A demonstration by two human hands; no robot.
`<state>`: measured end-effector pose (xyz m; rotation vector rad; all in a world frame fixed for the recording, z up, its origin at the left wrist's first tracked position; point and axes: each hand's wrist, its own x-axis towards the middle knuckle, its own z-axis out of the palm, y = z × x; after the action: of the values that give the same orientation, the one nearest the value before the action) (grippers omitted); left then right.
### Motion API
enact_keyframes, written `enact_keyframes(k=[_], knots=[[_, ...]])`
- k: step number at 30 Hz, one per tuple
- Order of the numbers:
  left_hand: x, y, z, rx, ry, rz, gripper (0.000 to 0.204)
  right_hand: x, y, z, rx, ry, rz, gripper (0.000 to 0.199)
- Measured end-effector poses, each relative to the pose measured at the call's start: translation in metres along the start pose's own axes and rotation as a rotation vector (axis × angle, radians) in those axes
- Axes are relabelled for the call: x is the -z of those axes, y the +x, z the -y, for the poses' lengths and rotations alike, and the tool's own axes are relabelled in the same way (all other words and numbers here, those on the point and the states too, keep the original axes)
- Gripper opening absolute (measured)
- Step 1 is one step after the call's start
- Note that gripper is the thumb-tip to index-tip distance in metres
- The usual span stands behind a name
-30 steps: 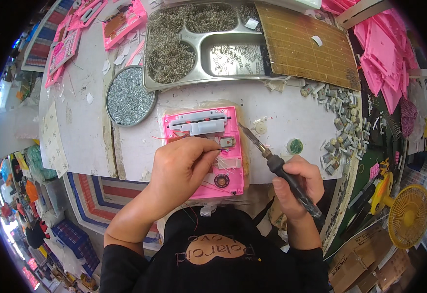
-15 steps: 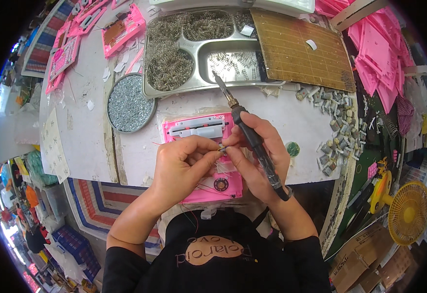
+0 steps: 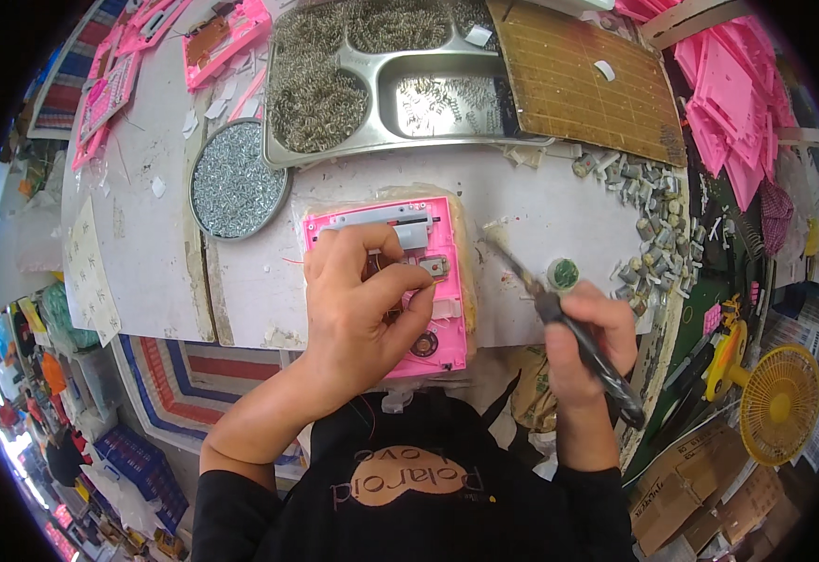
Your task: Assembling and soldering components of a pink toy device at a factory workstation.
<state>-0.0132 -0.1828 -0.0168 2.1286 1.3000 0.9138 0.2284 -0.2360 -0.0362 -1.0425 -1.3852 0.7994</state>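
Note:
A pink plastic casing [image 3: 449, 348] lies on a padded, plastic-wrapped support in front of me. Inside it are a grey bar, a small silver motor [image 3: 435, 267] and a round black part [image 3: 424, 344]. My left hand [image 3: 353, 295] is over the casing's left half, thumb and forefinger pinched beside the motor; anything between them is too small to make out. My right hand [image 3: 592, 342], partly blurred, grips a black-handled soldering iron [image 3: 548, 304] to the right of the casing. Its tip points up and left over the white table. Close by stands a small round container with green contents [image 3: 562, 273].
A steel compartment tray [image 3: 381, 150] of springs spans the back, beside a brown board [image 3: 587, 89]. A round tin [image 3: 197, 201] of small screws stands left. Several small motors [image 3: 648, 244] are heaped at right. Pink panels [image 3: 723, 103] are stacked beyond; a yellow fan [image 3: 781, 403] stands lower right.
My right hand has left the casing and moved right with the soldering iron, its tip now lower. My left hand stays over the casing, still pinched. The silver motor now shows.

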Motion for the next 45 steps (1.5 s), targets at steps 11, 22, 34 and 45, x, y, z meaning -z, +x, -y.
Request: enact_keyframes(k=[11,22,34,45], knots=[[-0.009,0.002,-0.001,0.086,0.136,0.034,0.015,-0.003,-0.021,0.002,-0.145,0.001,0.100,0.030],[0.000,0.009,-0.004,0.066,0.189,0.112,0.016,-0.009,-0.023,0.003,-0.226,0.000,0.059,0.030],[-0.001,0.009,-0.004,0.051,0.201,0.110,0.016,-0.008,-0.018,0.000,-0.077,-0.071,0.144,0.029],[0.000,0.009,-0.005,0.046,0.236,0.118,0.016,-0.001,-0.010,-0.001,0.141,-0.160,0.187,0.032]])
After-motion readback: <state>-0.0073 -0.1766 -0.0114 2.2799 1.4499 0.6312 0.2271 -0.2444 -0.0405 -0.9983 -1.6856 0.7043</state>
